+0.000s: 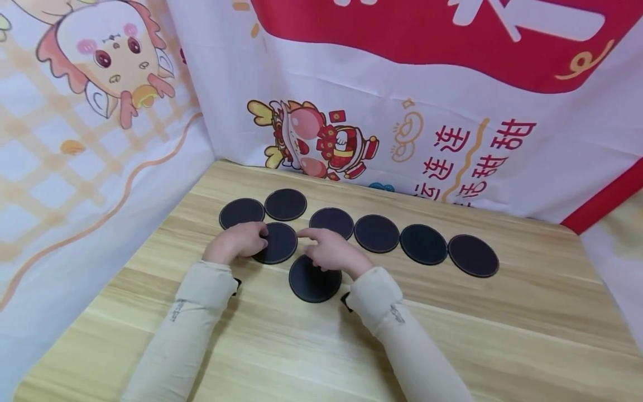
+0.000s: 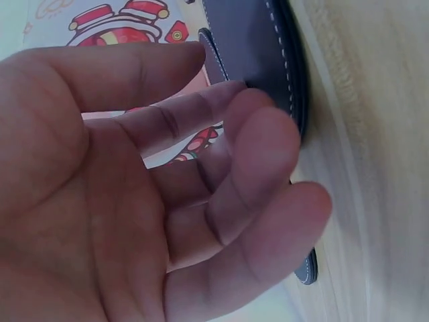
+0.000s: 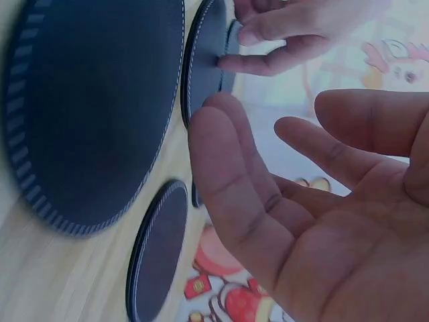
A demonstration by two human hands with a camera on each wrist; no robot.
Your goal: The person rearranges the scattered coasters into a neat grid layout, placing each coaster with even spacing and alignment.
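Note:
Black round coasters with stitched edges lie flat on the wooden table. My left hand (image 1: 238, 240) is at the left edge of one coaster (image 1: 281, 243), and its fingertips touch the top. In the left wrist view the fingers (image 2: 265, 151) bend loosely, with a fingertip at the dark surface of a coaster (image 2: 251, 40). My right hand (image 1: 335, 252) hovers over the nearest coaster (image 1: 315, 286), partly covering it. Its index finger points left towards the coaster under my left hand. The right wrist view shows the right fingers (image 3: 221, 174) relaxed, with nothing held.
Two coasters, one at the far left (image 1: 241, 212) and one beside it (image 1: 286, 204), lie behind my left hand. A row of several more (image 1: 377, 233) runs right along the back of the table (image 1: 321, 357). Printed cloth (image 1: 226, 72) hangs behind and at the left.

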